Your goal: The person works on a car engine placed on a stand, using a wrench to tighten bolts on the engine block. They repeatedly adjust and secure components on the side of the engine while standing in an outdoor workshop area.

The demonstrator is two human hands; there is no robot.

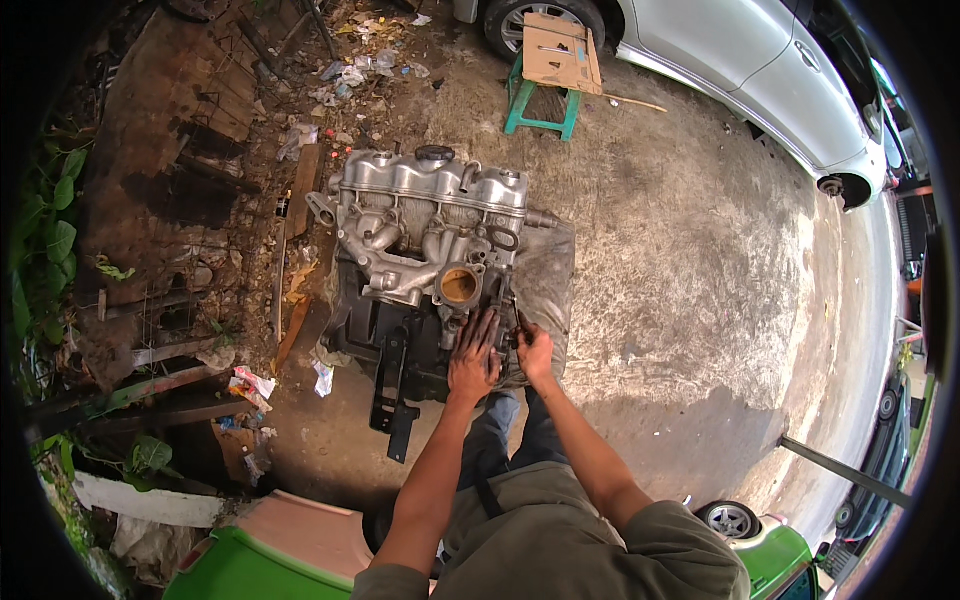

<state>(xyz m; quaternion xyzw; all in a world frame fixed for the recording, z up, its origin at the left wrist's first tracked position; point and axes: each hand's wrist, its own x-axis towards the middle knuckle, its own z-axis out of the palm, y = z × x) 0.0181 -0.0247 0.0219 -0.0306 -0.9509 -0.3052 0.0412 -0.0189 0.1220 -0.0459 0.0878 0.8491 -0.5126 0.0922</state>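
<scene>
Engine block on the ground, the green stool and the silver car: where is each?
Engine block (430, 215): head view, on its silvery top cover.
Green stool (520, 100): head view, on its left leg.
Silver car (740, 60): head view, on its side door.

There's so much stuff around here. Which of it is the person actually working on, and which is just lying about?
In hand:
- engine block, on the concrete ground
- left hand, flat against its near side
- right hand, fingers at the same spot

Lying about:
- green stool with cardboard on it
- silver car
- litter
- rusty scrap metal
</scene>
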